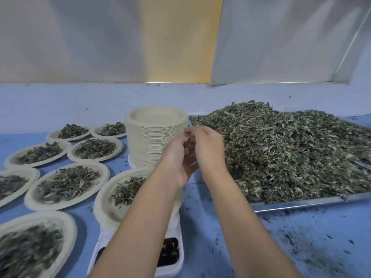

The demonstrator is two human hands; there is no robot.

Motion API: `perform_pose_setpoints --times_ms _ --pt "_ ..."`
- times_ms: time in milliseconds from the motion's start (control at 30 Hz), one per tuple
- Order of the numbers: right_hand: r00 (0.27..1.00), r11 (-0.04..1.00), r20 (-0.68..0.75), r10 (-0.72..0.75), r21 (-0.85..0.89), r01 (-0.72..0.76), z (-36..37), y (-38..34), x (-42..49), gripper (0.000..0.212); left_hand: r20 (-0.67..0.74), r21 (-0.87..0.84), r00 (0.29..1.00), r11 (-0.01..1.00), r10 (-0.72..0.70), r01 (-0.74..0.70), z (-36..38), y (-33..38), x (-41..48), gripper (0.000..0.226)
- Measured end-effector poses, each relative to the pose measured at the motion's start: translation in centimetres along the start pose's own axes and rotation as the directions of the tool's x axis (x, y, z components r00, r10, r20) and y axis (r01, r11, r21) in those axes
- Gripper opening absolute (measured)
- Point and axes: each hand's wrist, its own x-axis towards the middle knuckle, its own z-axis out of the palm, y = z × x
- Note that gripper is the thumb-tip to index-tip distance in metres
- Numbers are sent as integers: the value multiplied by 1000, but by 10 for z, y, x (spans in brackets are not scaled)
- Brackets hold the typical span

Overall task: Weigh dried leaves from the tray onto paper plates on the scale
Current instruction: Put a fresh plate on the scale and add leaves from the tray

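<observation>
Plates heaped with dried leaves (66, 185) lie leftmost, and one more plate (104, 201) sits on the scale (172, 263). Behind stands a stack of empty plates (152, 145). The left hand (177, 159) and right hand (208, 149) meet, fingers curled; whether they hold anything I cannot tell. On the right, the tray (311, 203) holds the leaf pile (291, 153).

Small workroom for portioning dried herbs. Broad blue worktable (220, 227) littered with leaf crumbs. Large metal tray (301, 204) heaped with dried leaves (291, 149). Tall stack of paper plates (152, 141); many filled plates (105, 173) set out side by side. White digital scale (176, 223) at near edge. Plain pale panel walls (80, 37) behind.
</observation>
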Motion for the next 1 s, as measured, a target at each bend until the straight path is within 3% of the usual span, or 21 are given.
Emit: perform_pose_setpoints --times_ms 167,333,533,667,833,1000 --pt "986 984 166 10 174 -39 26 4 -15 33 -82 132 995 990 63 -52 -40 16 -12 18" --pt "962 994 272 7 105 -36 28 9 -21 27 -115 154 988 985 101 -82 -75 35 -32 14" --pt "961 994 252 111 -11 -112 26 24 -16 27 -149 361 972 925 182 -118 -111 47 -41 36" --pt "962 991 242 128 -58 -117 27 37 -18 27 -158 541 953 830 259 -136 -126 50 -42 22" --pt "978 994 193 78 -93 -61 27 48 -24 30 -269 572 915 814 302 -101 -142 39 -37 30" --pt "971 989 194 140 22 -147 27 52 -22 26 -339 568 896 822 287 -49 -149 27 -31 31"
